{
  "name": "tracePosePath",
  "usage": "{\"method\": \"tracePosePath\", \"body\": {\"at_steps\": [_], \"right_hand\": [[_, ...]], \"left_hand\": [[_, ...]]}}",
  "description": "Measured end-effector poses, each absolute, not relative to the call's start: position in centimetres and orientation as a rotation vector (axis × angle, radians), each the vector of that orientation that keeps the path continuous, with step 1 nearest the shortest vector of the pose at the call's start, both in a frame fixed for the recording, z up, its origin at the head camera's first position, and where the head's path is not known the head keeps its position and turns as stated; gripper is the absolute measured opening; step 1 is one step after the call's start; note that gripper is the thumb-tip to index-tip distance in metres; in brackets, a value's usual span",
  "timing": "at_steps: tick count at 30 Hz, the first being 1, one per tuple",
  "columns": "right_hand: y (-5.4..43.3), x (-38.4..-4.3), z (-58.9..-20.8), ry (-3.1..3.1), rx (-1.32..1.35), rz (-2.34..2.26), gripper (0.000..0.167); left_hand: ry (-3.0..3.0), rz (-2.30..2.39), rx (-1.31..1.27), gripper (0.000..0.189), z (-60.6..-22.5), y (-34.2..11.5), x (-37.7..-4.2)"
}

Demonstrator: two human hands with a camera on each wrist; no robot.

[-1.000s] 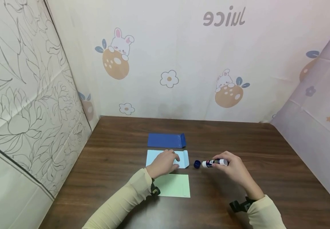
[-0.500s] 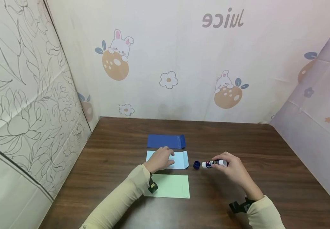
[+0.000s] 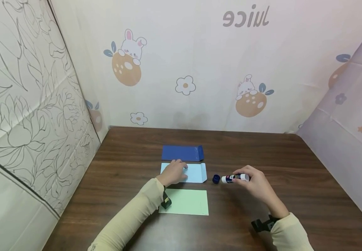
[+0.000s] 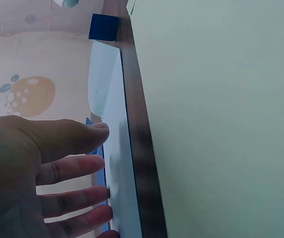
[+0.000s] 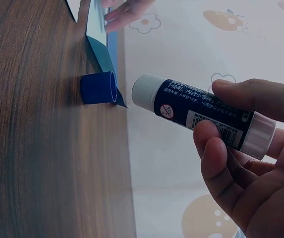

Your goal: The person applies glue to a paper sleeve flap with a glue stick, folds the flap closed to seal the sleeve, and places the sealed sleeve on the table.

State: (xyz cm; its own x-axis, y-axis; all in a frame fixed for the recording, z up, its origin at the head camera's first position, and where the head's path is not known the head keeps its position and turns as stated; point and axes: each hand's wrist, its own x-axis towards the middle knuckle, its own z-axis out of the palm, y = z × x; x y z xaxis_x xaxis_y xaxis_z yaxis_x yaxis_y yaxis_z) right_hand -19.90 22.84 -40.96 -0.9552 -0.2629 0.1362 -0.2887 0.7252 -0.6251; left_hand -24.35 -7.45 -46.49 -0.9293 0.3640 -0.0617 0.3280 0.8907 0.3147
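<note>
My left hand [image 3: 173, 172] rests with fingertips on the light blue envelope [image 3: 196, 173], its fingers spread and nearly straight in the left wrist view. That envelope's flap [image 4: 103, 79] lies unfolded on the right side and rises slightly. Between thumb and fingers, my right hand [image 3: 253, 181] grips a glue stick [image 3: 229, 179], held roughly level above the table. The stick has a dark printed label and white ends; its barcode shows in the right wrist view. Just left of its tip, the dark blue cap [image 5: 97, 88] stands on the table, apart from the stick.
A dark blue envelope [image 3: 181, 153] with a folded flap lies behind the light blue one. In front lies a pale green envelope [image 3: 188, 202], partly under the left wrist's camera. Everything is on a brown wooden table [image 3: 130, 157] bounded by patterned curtains.
My left hand has slid a little left and back across the light blue envelope, uncovering more of it. The right hand still holds the glue stick in nearly the same place.
</note>
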Motion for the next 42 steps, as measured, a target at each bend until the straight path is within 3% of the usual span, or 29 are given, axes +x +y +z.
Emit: {"method": "tracePosePath", "body": {"at_steps": [28,42], "right_hand": [[21.5,-21.7,-41.1,-2.857,0.438,1.069,0.021],[19.5,-24.0,-40.9,-2.847,0.499,1.098,0.022]], "left_hand": [[2.91,0.335,0.607,0.028,-46.0,-6.8,-24.6],[2.871,0.346,0.627,0.04,-46.2,-6.7,-24.8]]}}
